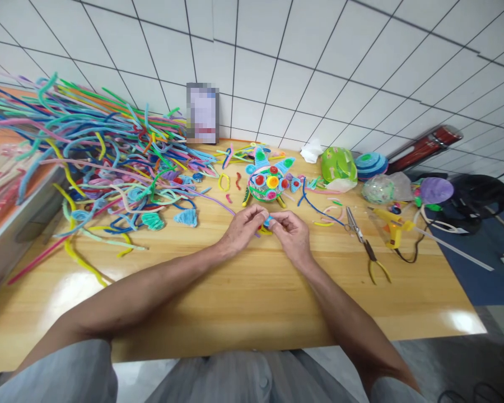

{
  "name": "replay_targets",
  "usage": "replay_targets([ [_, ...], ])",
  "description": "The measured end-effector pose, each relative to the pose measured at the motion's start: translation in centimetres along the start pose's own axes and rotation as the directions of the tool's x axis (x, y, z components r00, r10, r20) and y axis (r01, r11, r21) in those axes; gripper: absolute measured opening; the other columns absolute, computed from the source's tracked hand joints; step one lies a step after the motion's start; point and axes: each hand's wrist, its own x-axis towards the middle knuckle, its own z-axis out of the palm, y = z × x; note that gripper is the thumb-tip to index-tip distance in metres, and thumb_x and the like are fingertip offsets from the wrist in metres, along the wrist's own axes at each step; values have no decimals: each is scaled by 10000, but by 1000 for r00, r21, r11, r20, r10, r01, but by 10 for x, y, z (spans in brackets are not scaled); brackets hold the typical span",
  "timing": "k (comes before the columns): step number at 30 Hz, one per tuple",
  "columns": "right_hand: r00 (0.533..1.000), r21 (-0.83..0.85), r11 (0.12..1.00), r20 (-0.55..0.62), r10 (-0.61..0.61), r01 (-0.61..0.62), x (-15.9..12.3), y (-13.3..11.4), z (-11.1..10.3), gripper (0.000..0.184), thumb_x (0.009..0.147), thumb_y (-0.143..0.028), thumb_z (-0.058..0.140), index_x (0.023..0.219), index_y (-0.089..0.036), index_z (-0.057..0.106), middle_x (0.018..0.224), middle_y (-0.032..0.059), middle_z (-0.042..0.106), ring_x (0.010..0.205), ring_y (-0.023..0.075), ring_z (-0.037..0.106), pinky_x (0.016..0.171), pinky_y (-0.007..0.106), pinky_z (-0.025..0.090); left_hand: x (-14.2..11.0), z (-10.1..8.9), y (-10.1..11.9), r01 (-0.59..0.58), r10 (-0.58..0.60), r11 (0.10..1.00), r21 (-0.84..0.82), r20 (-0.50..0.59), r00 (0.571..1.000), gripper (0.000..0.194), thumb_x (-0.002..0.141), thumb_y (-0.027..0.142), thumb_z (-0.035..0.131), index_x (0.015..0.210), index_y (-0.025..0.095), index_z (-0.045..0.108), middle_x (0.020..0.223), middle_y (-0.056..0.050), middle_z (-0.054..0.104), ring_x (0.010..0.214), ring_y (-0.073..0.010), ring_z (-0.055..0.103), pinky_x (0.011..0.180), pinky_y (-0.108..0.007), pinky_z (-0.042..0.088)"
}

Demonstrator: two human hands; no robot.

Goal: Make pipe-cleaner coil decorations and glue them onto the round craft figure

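Observation:
Both hands meet over the middle of the wooden table (pixel 235 302), fingertips pinched around a small blue pipe-cleaner piece (pixel 267 221). My left hand (pixel 246 226) grips it from the left and my right hand (pixel 292 232) from the right. Something yellow shows just below the fingertips; its shape is mostly hidden. Right behind the hands stands a colourful pipe-cleaner figure (pixel 272 182) with blue-and-green ear shapes, red and yellow round discs and yellow-black legs. A purple pipe cleaner (pixel 212 200) runs toward my left hand from the left.
A large heap of pipe cleaners (pixel 109 151) covers the left side. To the right lie scissors (pixel 355 223), pliers (pixel 376 260) and a yellow glue gun (pixel 393 228). Further back are a green ball-like object (pixel 339 167), a red cylinder (pixel 428 146) and a blurred panel (pixel 203 113) against the tiled wall.

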Motion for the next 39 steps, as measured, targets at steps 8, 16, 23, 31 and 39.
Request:
replay_targets([
  [8, 1000, -24, 1000, 22, 1, 0, 5, -6, -8, 183, 865, -372, 728, 938, -205, 748, 829, 27, 769, 738, 166, 704, 728, 308, 579, 2, -1, -2, -36, 36, 999, 1, -23, 999, 327, 862, 476, 710, 874, 152, 659, 761, 2, 635, 664, -104, 557, 601, -210, 458],
  [16, 999, -6, 1000, 41, 28, -28, 6, -6, -9, 244, 851, -431, 753, 953, -209, 741, 864, 35, 777, 776, 174, 721, 754, 318, 596, 5, -2, -8, -27, 26, 999, -21, -22, 999, 373, 788, 499, 790, 849, 146, 684, 724, 0, 646, 639, -105, 574, 620, -227, 473],
  [23, 997, 42, 997, 14, 70, -70, 5, -5, -8, 319, 857, -408, 739, 1120, -239, 670, 918, 7, 727, 812, 152, 695, 747, 285, 574, 5, 1, -4, -11, 3, 998, -66, -119, 993, 349, 753, 478, 794, 817, 159, 668, 734, 5, 659, 641, -103, 580, 627, -231, 495],
  [31, 1000, -14, 1000, 18, -4, 4, 1, 3, -3, 274, 883, -370, 725, 1120, -244, 670, 923, 13, 721, 841, 163, 696, 803, 318, 580, 5, 2, -5, -8, -4, 997, -82, -137, 991, 320, 752, 453, 785, 807, 159, 673, 697, 16, 642, 614, -97, 549, 610, -236, 479],
  [39, 983, -287, 940, 50, -176, 183, 3, -7, -12, 229, 914, -271, 654, 1135, -255, 712, 880, 9, 718, 805, 173, 664, 799, 332, 556, 9, -4, 1, 41, -39, 995, -94, 23, 999, 376, 730, 485, 820, 815, 148, 678, 748, -13, 677, 660, -107, 584, 635, -234, 477],
])
